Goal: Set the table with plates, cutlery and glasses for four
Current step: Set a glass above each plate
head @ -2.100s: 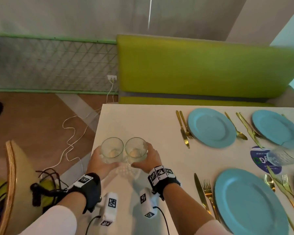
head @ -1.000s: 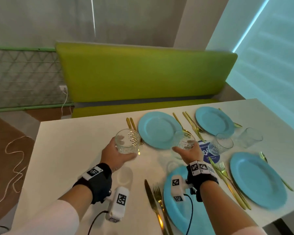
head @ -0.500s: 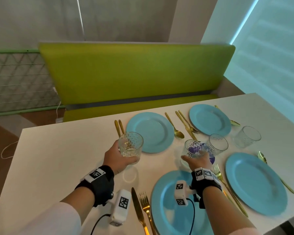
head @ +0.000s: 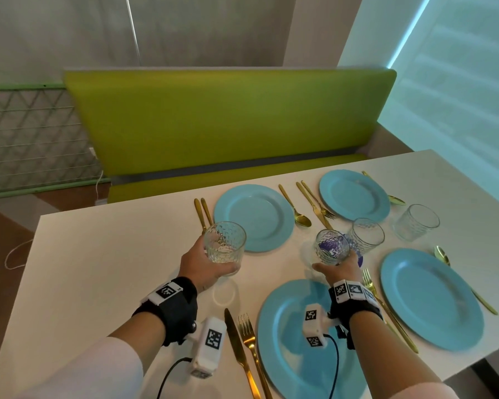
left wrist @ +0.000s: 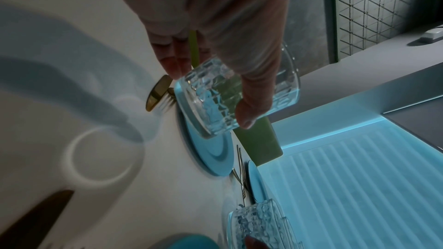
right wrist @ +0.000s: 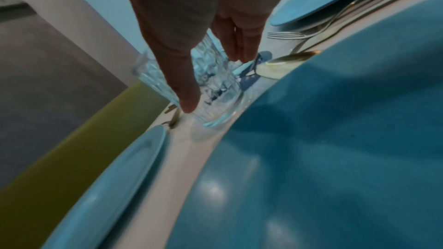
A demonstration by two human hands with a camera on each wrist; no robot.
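Four blue plates (head: 254, 217) laid with gold cutlery (head: 244, 349); four patterned glasses (head: 224, 246), two held upright above the tabletop.

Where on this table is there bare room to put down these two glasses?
Bare white table lies left of the far-left plate and its gold cutlery, beside the left hand. A narrower strip runs between that plate and the near plate. The centre is crowded: two standing glasses and the right hand's glass.

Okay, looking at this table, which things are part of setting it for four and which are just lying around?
Part of the job:
four blue plates
gold cutlery
glass in left hand
glass in right hand
two glasses on the table

Just lying about:
purple sticker
green bench
white cable on the floor
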